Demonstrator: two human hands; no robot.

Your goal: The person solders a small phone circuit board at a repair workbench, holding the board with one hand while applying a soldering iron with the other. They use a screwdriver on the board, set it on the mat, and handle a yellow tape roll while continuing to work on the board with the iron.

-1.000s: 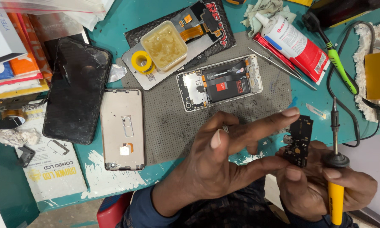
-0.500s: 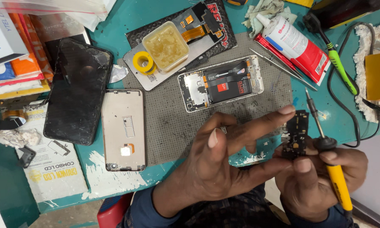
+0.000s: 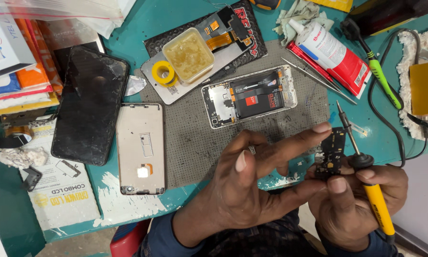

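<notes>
The left hand (image 3: 252,190) pinches a small black circuit board (image 3: 332,154) between fingertip and thumb; the right hand (image 3: 361,200), just beside it, grips a yellow-handled soldering iron (image 3: 366,178) (tip upward). Steadying both hands would help.

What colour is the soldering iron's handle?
Yellow, with a black collar; the soldering iron shows in the head view.

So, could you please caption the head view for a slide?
Left hand pinches a small circuit board; right hand grips a soldering iron.
</notes>
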